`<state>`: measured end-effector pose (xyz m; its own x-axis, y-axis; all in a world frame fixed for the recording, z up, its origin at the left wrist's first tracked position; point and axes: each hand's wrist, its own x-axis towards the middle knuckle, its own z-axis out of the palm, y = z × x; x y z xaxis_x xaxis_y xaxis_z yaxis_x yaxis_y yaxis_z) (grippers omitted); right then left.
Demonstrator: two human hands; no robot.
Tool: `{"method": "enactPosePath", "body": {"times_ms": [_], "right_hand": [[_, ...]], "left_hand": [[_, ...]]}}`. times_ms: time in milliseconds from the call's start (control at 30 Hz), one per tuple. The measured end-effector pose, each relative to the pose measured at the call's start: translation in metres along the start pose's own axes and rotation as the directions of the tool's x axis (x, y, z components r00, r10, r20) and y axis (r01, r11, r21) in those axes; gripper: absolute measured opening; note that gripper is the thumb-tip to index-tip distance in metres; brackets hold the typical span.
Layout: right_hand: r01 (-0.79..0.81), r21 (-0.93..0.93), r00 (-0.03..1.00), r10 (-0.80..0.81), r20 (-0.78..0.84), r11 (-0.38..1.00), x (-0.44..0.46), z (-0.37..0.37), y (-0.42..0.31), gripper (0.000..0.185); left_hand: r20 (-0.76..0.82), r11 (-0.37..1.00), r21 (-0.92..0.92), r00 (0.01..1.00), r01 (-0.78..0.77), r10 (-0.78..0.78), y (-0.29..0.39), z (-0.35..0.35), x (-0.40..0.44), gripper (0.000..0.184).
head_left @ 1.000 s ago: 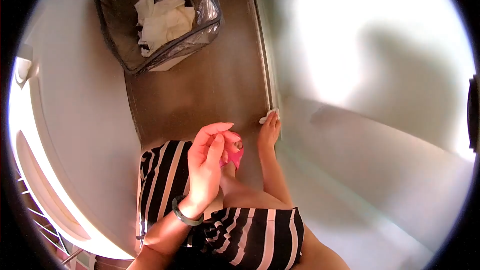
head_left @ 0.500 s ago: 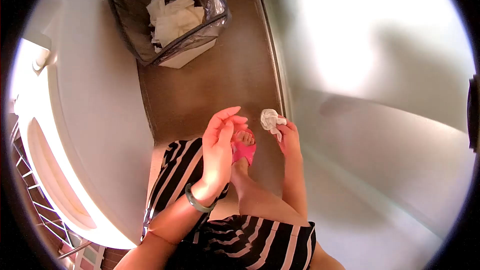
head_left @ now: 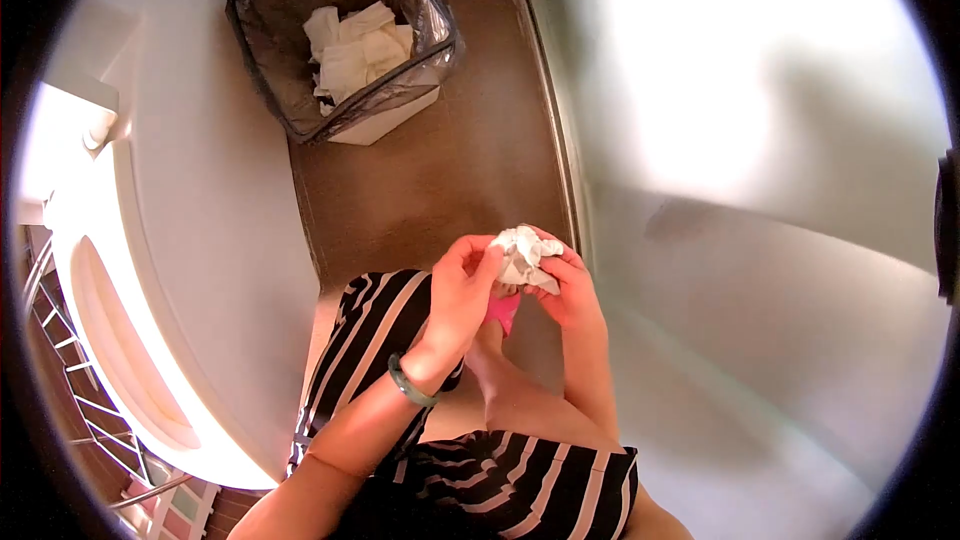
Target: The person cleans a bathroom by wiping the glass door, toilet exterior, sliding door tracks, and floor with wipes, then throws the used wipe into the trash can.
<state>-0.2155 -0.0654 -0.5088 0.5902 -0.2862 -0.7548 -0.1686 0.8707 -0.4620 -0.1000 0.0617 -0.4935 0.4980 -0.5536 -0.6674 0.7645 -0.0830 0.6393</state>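
Note:
A crumpled white tissue [head_left: 524, 258] is between my two hands, above the floor and over one pink slipper [head_left: 503, 312]. My left hand [head_left: 465, 285] pinches its left side with thumb and fingers; a dark bracelet circles that wrist. From the right, my right hand [head_left: 570, 285] grips the same tissue, with fingers behind it and thumb in front. Parts of the fingers are hidden behind the tissue.
A lined trash bin [head_left: 395, 112] holding white crumpled paper [head_left: 355, 50] stands on the brown floor [head_left: 440, 180] ahead. To the left is a white basin [head_left: 150, 310] beside a wire rack [head_left: 85, 390]. A pale frosted panel [head_left: 700, 340] rises at right.
My left hand has moved right and closed on the tissue, which my right hand held alone before. The tissue looks more spread out now.

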Motion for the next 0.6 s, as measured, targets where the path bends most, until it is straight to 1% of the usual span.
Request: {"method": "enactPosePath", "body": {"times_ms": [33,67,133,167,233,267,300,333,367,400,467,500,533,567,600], "right_hand": [[-0.003,-0.081,0.999,0.0,-0.047,0.997,0.0,0.004,0.0,0.04],[-0.002,-0.076,0.999,-0.002,-0.045,0.997,0.001,0.003,0.006,0.04],[0.058,-0.193,0.991,-0.08,-0.109,0.979,0.001,0.005,0.016,0.04],[0.06,-0.189,0.991,-0.082,-0.11,0.98,-0.001,0.005,0.017,0.04],[0.083,-0.322,0.97,-0.15,-0.192,0.943,-0.004,0.013,0.019,0.041],[0.086,-0.318,0.97,-0.153,-0.191,0.944,-0.008,0.019,0.02,0.041],[0.189,-0.264,0.965,-0.229,-0.13,0.946,-0.013,0.025,0.022,0.044],[0.287,-0.204,0.948,-0.308,-0.076,0.936,-0.018,0.027,0.024,0.046],[0.297,-0.133,0.955,-0.294,0.043,0.946,-0.019,0.024,0.024,0.052],[0.275,0.019,0.956,-0.275,0.101,0.961,-0.027,0.039,0.022,0.053],[0.332,-0.258,0.94,-0.34,0.014,0.907,-0.032,0.038,0.027,0.055],[0.276,-0.427,0.947,-0.319,-0.031,0.861,-0.031,0.036,0.022,0.053],[0.246,-0.438,0.95,-0.304,-0.068,0.865,-0.027,0.032,0.018,0.047],[0.203,-0.381,0.958,-0.264,-0.114,0.902,-0.021,0.024,0.019,0.042],[0.165,-0.326,0.963,-0.223,-0.152,0.931,-0.01,0.013,0.022,0.038]], "left_hand": [[-0.062,0.995,0.057,0.995,-0.081,0.084,-0.002,0.001,0.001,0.017],[-0.061,0.995,0.063,0.994,-0.082,0.085,-0.003,0.001,0.0,0.017],[-0.128,0.983,0.16,0.985,-0.092,0.113,0.002,-0.002,-0.002,0.014],[-0.139,0.974,0.202,0.982,-0.099,0.129,0.004,0.001,-0.003,0.013],[-0.157,0.961,0.248,0.974,-0.121,0.163,0.004,-0.001,-0.003,0.013],[-0.168,0.947,0.289,0.967,-0.138,0.192,0.004,-0.001,-0.004,0.013],[-0.161,0.946,0.291,0.968,-0.141,0.193,0.008,0.001,-0.008,0.013],[-0.094,0.788,0.545,0.913,-0.286,0.397,0.015,0.005,-0.015,0.013],[0.022,0.547,0.738,0.824,-0.396,0.566,0.02,0.011,-0.018,0.015],[0.111,0.494,0.766,0.842,-0.411,0.529,0.021,0.015,-0.026,0.02],[0.311,0.448,0.686,0.788,-0.573,0.531,-0.008,0.02,-0.029,0.021],[0.174,0.76,0.574,0.953,-0.303,0.249,-0.005,0.026,-0.042,0.026],[0.351,0.478,0.788,0.921,-0.389,0.17,-0.013,0.021,-0.044,0.03],[0.435,0.323,0.8,0.86,-0.505,0.266,-0.029,0.017,-0.044,0.032],[0.521,0.15,0.789,0.779,-0.596,0.349,-0.041,0.016,-0.043,0.034]]}}
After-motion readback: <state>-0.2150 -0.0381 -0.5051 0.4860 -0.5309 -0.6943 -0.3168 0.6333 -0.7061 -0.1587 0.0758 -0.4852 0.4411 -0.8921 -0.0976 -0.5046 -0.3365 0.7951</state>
